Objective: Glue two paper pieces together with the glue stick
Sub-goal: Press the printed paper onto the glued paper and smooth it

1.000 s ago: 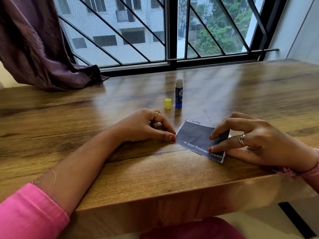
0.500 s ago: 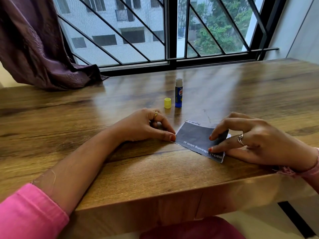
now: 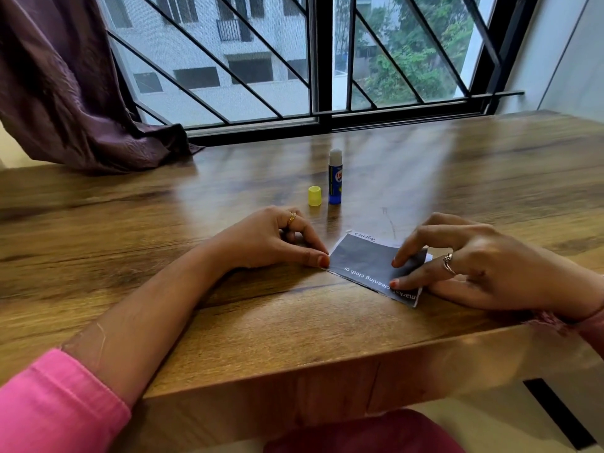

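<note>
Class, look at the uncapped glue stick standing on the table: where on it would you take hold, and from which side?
Grip the glue stick around its blue barrel, below the exposed white tip, which is probably tacky. It stands upright, so pinch it from the sides, coming from the near right; the yellow cap sits close on its left. Both hands, left and right, are pressing the paper.

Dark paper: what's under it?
Under the dark paper, white edges of a second sheet peek out on the wooden table. The rest, any glue included, is covered.

Head view, close, looking forward and down across table
</note>
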Available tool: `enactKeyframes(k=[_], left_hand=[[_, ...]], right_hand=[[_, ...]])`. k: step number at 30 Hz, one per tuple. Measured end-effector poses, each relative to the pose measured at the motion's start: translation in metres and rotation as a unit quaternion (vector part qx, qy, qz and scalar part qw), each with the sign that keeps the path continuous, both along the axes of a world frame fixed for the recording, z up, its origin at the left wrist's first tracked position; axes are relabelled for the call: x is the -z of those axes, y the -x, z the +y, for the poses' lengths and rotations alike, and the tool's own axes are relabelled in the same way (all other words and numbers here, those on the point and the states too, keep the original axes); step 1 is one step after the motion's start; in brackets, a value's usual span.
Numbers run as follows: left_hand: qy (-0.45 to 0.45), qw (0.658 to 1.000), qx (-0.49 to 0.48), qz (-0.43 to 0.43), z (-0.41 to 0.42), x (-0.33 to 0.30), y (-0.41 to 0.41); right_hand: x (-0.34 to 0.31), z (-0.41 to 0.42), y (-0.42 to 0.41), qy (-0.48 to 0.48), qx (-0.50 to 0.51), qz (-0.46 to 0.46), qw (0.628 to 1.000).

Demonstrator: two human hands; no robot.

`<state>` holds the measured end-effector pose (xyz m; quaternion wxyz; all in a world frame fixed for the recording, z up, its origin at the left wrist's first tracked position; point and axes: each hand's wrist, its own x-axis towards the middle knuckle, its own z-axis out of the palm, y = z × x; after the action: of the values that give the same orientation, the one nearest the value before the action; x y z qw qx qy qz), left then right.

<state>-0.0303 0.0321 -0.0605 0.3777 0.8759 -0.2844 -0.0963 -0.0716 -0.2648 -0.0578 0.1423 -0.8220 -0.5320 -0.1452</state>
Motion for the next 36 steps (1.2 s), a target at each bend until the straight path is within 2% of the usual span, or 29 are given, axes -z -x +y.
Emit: enactKeyframes(k=[6, 11, 14, 17, 19, 22, 25, 30, 33, 36], left_hand=[[0.002, 1.000, 0.000, -0.006, 0.000, 0.000, 0.000], [0.008, 1.000, -0.005, -0.008, 0.001, 0.000, 0.002], [0.012, 1.000, -0.005, -0.007, 0.000, 0.000, 0.002], [0.017, 1.000, -0.005, -0.010, 0.000, 0.000, 0.003], [0.026, 1.000, -0.001, -0.017, 0.000, 0.001, 0.003], [0.038, 0.999, 0.003, -0.025, 0.000, 0.000, 0.004], [0.024, 0.999, -0.002, -0.045, -0.001, -0.001, 0.005], [0.056, 0.986, -0.028, -0.154, -0.008, -0.003, 0.014], [0.054, 0.976, 0.066, -0.198, -0.020, -0.002, 0.028], [-0.016, 0.974, 0.173, -0.147, -0.033, -0.003, 0.041]], right_hand=[[-0.002, -0.005, 0.008, 0.040, 0.039, -0.006, 0.998], [0.003, -0.007, 0.017, 0.034, 0.074, -0.022, 0.996], [0.006, -0.008, 0.021, -0.015, 0.091, -0.010, 0.996], [0.009, -0.016, 0.026, -0.098, 0.120, 0.046, 0.987], [0.011, -0.022, 0.032, -0.113, 0.132, 0.082, 0.981], [0.015, -0.025, 0.043, -0.083, 0.139, 0.116, 0.980], [0.018, -0.020, 0.050, -0.038, 0.165, 0.097, 0.981], [0.014, -0.015, 0.054, 0.014, 0.191, 0.103, 0.976], [0.011, -0.011, 0.056, 0.021, 0.198, 0.105, 0.974], [0.009, -0.008, 0.058, 0.021, 0.207, 0.118, 0.971]])
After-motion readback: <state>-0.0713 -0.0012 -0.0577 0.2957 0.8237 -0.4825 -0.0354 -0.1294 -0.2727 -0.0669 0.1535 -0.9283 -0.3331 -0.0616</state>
